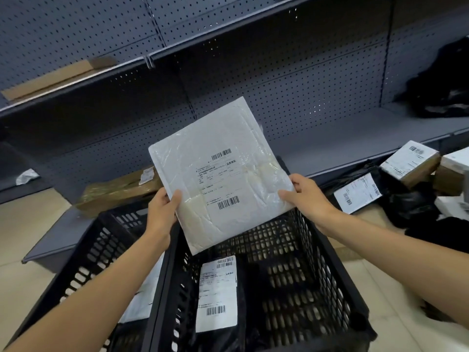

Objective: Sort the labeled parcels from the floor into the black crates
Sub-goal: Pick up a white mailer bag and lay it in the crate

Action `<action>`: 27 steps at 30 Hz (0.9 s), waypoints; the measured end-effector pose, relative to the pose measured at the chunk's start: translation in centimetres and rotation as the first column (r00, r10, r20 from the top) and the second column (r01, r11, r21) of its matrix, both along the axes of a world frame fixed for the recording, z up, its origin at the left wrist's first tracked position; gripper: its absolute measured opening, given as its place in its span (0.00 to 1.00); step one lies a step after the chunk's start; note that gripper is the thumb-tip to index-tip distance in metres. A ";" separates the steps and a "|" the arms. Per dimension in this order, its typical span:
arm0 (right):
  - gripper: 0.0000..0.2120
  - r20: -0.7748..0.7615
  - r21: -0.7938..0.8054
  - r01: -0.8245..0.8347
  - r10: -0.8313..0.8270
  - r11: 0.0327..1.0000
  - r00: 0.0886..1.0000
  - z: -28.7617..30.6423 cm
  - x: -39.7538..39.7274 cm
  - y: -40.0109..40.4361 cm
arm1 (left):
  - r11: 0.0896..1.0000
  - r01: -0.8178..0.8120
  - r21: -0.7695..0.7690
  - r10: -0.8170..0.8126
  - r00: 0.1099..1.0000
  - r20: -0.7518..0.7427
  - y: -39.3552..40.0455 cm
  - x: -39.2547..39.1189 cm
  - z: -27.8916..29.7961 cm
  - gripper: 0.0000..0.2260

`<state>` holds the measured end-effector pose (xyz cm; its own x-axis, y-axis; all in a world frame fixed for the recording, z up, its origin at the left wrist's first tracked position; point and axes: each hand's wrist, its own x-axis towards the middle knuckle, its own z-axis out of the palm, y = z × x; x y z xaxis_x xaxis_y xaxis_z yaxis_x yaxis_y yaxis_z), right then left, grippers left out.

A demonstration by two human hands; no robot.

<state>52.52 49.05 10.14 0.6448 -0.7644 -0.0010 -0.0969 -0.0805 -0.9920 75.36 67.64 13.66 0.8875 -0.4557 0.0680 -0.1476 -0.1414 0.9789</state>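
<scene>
Facing up, white labeled mailer (220, 174)

Grey pegboard shelving (291, 80) is rising beyond both hands; a flat cardboard strip (53, 78) is lying on the shelf up left of them; pale tiled floor (22, 224) is spreading beneath.

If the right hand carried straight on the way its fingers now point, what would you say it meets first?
The right hand grips the white mailer and points leftward across it. Apart from that mailer, it would probably first meet the left hand on the opposite edge, though depth is hard to judge.
</scene>
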 end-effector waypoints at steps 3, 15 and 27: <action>0.09 0.007 0.025 0.028 -0.028 0.999 1.000 -0.6 1.2 0.7 | 1.000 0.002 0.022 -0.002 1.000 0.000 0.2 1.2 -1.2 0.09; 0.17 -0.211 0.062 0.023 -0.009 0.998 0.977 -5.4 5.9 0.7 | 0.902 0.085 0.424 -0.204 0.948 0.244 -3.2 4.3 -6.4 0.30; 0.41 -0.403 0.023 -0.107 0.107 0.994 0.909 -9.0 7.3 0.9 | 0.835 0.145 0.531 -0.263 0.953 0.153 -3.7 4.6 -11.5 0.33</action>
<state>59.79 49.93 1.18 0.6678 -0.6906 -0.2778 -0.4789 -0.1129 -0.8706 79.96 63.89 2.18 0.7613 -0.6465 -0.0490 -0.4230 -0.5526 0.7182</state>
